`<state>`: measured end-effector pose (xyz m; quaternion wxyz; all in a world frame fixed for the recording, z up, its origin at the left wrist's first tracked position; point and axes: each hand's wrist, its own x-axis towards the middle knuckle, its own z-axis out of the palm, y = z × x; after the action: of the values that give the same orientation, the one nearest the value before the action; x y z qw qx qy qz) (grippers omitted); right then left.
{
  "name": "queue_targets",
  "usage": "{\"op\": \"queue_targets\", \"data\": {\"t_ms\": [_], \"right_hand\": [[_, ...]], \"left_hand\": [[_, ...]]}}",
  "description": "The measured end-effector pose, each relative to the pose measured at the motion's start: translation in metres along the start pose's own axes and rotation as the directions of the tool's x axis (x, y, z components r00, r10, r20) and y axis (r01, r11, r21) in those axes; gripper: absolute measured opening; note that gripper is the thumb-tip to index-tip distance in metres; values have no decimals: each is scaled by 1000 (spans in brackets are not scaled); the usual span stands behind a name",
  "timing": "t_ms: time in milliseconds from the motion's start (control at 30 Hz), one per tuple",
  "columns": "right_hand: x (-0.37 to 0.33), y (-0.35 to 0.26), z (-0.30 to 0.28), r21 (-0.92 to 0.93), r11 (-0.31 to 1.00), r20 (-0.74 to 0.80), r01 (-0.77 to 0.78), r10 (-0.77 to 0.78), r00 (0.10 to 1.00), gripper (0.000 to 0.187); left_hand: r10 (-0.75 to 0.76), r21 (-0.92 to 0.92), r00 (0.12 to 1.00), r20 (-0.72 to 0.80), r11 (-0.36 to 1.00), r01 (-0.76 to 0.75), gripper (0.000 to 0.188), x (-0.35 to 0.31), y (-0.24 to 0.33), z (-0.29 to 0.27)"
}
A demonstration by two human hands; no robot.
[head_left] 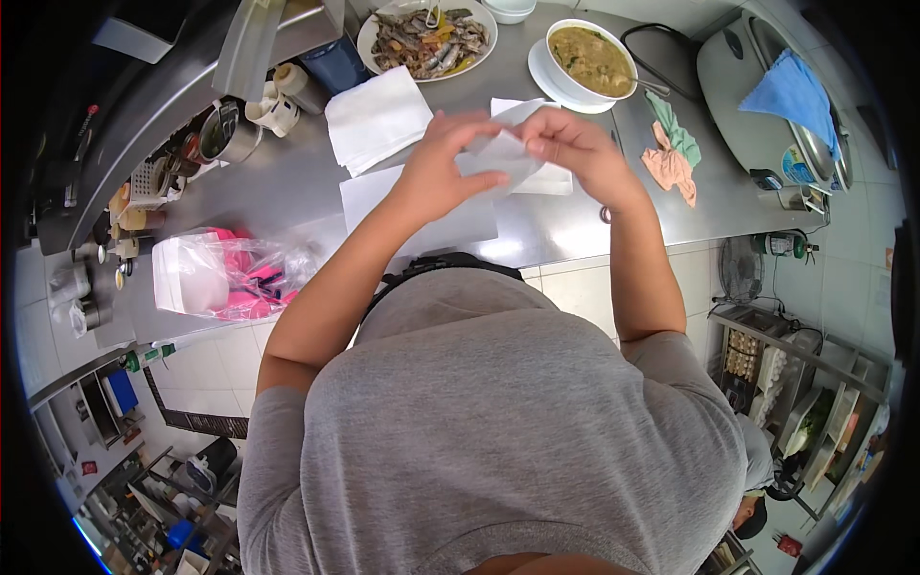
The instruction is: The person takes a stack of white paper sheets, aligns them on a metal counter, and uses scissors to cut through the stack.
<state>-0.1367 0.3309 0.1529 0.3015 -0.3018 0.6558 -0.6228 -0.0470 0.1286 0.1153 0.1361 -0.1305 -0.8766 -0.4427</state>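
A thin white paper napkin point(513, 161) is held up over the steel counter. My right hand point(585, 158) pinches its upper right edge between thumb and fingertips. My left hand point(441, 171) is at the napkin's left side, thumb and fingers spread apart around it. Whether the left fingertips touch the paper is hard to tell. Beneath my hands lies a flat white sheet point(369, 203), with more white paper point(551, 180) partly covered by the held napkin. To the left of my hands sits a stack of folded white napkins point(379, 120).
At the back stand a plate of small fish point(429, 40) and a bowl of green curry point(590, 62). Green and peach cloths point(669, 165) lie right, near a large grey cooker point(738, 105). A plastic bag with pink items point(235, 273) rests left. Another person point(754, 470) is at lower right.
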Motion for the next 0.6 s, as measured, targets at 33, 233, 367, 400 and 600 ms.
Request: {"op": "queue_targets", "data": {"t_ms": [33,233,367,400,600], "right_hand": [[0,-5,-1,85,996,12,37,-38,999,23],[0,-2,12,34,957,-206,287,-274,939,60],[14,39,0,769,628,-98,119,-67,993,65],[18,62,2,770,626,-102,123,-70,992,65],[29,94,64,725,672,210,-152,-6,978,59]], "left_hand": [[2,0,1000,1,1000,-2,48,3,3,-3],[-336,-699,931,-139,700,149,19,0,22,-25],[-387,-1000,922,24,-16,19,25,-10,13,-54],[-385,-1000,923,26,-14,22,25,-13,6,-59],[-434,-966,900,40,-246,-76,38,-43,-57,-43]]}}
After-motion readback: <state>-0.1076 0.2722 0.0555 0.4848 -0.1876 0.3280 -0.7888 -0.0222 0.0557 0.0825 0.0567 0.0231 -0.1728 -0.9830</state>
